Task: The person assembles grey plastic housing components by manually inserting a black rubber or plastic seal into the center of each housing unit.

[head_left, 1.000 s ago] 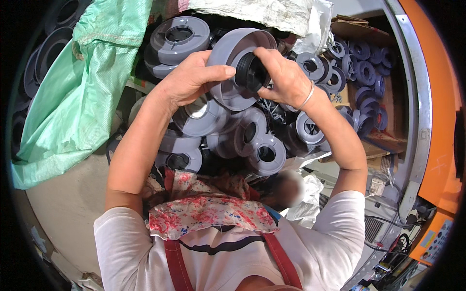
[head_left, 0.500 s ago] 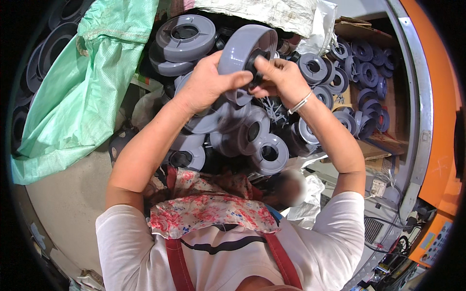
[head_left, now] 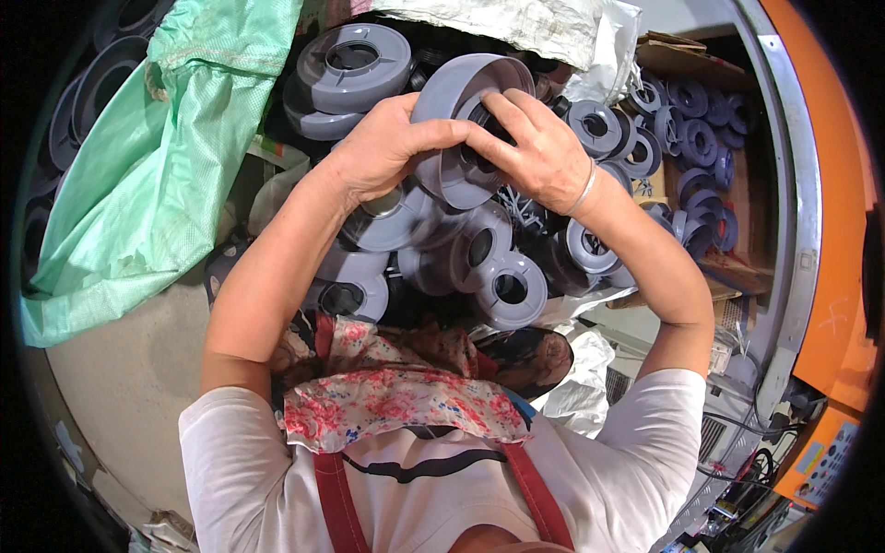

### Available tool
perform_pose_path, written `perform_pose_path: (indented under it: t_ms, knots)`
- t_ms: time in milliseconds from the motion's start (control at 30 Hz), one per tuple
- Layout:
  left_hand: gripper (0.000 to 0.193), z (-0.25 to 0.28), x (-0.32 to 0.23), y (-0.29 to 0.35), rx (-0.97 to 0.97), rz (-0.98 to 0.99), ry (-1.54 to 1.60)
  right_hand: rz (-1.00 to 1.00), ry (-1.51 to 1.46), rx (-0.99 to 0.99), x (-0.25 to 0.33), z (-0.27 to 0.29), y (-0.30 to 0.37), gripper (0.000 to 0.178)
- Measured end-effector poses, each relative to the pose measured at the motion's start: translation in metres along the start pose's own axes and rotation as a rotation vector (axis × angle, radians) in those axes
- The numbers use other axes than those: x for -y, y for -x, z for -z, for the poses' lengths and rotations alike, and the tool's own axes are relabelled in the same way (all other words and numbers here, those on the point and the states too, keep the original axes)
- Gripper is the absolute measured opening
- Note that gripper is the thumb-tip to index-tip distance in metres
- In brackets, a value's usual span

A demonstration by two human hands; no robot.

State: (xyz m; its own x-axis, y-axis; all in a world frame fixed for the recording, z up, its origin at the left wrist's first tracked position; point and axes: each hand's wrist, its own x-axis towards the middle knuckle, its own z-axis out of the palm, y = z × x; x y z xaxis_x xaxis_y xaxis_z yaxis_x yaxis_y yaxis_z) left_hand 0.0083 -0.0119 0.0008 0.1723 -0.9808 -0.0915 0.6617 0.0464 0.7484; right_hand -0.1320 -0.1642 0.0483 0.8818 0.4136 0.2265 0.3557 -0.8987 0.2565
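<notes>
My left hand [head_left: 383, 147] is closed on the rim of a grey round plastic part [head_left: 447, 88], holding it tilted on its side above a pile of similar parts. Inside the part's hollow sits a black ring [head_left: 480, 118] at the middle. My right hand [head_left: 546, 158] reaches into the hollow, its fingers bent over the black ring and its thumb near my left thumb. The fingertips are partly hidden by the part's wall. Under the hands lie more grey round parts [head_left: 510, 311], several with dark centres.
A pale green woven sack [head_left: 157, 175] stands at the left, by stacked grey rings. White sacking [head_left: 502, 26] lies behind the pile. To the right, a cardboard box [head_left: 737, 258] holds small grey rings [head_left: 701, 141]. An orange machine panel [head_left: 843, 230] edges the far right.
My right hand has turned and pushed deeper, its fingers now over the black ring inside the part. The grey part has tipped so its hollow faces more toward me.
</notes>
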Motion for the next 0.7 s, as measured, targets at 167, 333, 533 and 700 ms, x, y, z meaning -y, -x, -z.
perform_pose_path:
  t_ms: [167,333,533,700]
  knots:
    - [0.044,-0.001,0.015,-0.001,-0.035,-0.162,-0.169,-0.814,-0.542,-0.090,0.019,0.000,-0.005,0.059]
    - [0.062,-0.008,0.005,0.004,-0.110,-0.470,-0.544,-1.311,-1.765,0.013,-0.009,-0.015,0.024,0.062]
    - [0.078,0.032,-0.006,-0.014,-0.318,-0.565,-1.593,-1.522,-0.308,0.377,-0.059,-0.096,0.166,0.070]
    - [0.054,0.026,-0.003,-0.022,-0.251,-0.851,-1.403,-1.602,-0.325,0.775,0.002,-0.174,0.248,0.074]
